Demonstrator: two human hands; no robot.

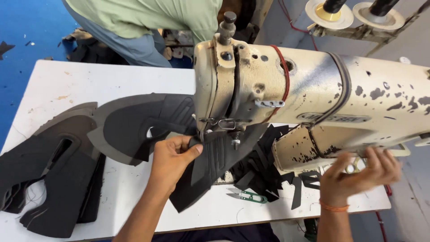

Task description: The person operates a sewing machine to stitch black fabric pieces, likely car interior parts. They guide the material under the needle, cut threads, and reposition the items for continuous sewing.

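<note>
Under the needle head of the worn cream sewing machine (313, 98), the left hand (172, 157) pinches the edge of a black shoe upper piece (210, 166), thumb on top, fingers curled beneath, wrist angled in from below. A flat, taut hold close to the presser foot looks best for a straight seam. The right hand (363, 172) reaches under the machine's arm, fingers spread and blurred; what it grips I cannot tell. Green thread snips (246, 196) lie just below the machine head; cut black pieces (49, 179) are stacked well to its left.
</note>
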